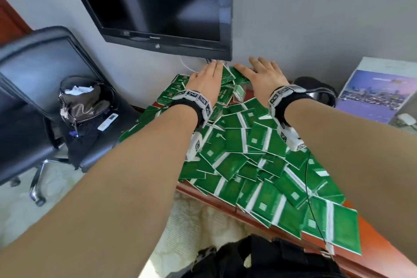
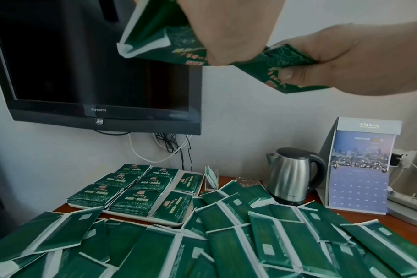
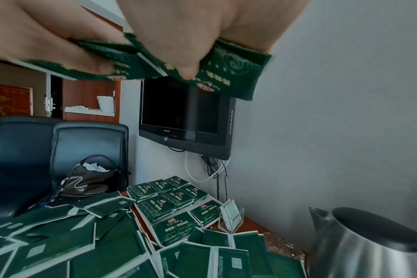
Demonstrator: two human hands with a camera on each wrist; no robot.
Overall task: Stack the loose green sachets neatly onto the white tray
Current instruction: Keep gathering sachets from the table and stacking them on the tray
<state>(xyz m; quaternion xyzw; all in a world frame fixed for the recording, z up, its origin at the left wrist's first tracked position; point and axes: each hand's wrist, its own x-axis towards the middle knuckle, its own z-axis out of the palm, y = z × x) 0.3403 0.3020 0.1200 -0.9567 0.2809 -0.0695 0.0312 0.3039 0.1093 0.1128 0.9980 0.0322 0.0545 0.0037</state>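
Both hands are raised side by side at the back of the desk, over the white tray [image 2: 167, 223]. My left hand [image 1: 211, 74] pinches a bent green sachet [image 2: 155, 35]. My right hand [image 1: 259, 72] grips a few green sachets [image 3: 229, 75] between thumb and fingers. The two hands' sachets [image 1: 232, 75] touch and overlap. The tray [image 3: 156, 239] carries several neat stacks of sachets [image 2: 133, 197]; in the head view my hands hide most of it. A big heap of loose sachets [image 1: 248, 165] covers the desk in front of the tray.
A steel kettle [image 2: 291, 175] and a desk calendar [image 2: 360, 169] stand right of the tray. A small clear holder [image 2: 211, 179] sits beside the tray. A wall TV [image 1: 158, 2] hangs above. A black office chair [image 1: 33, 88] with a bag [image 1: 83, 101] is left of the desk.
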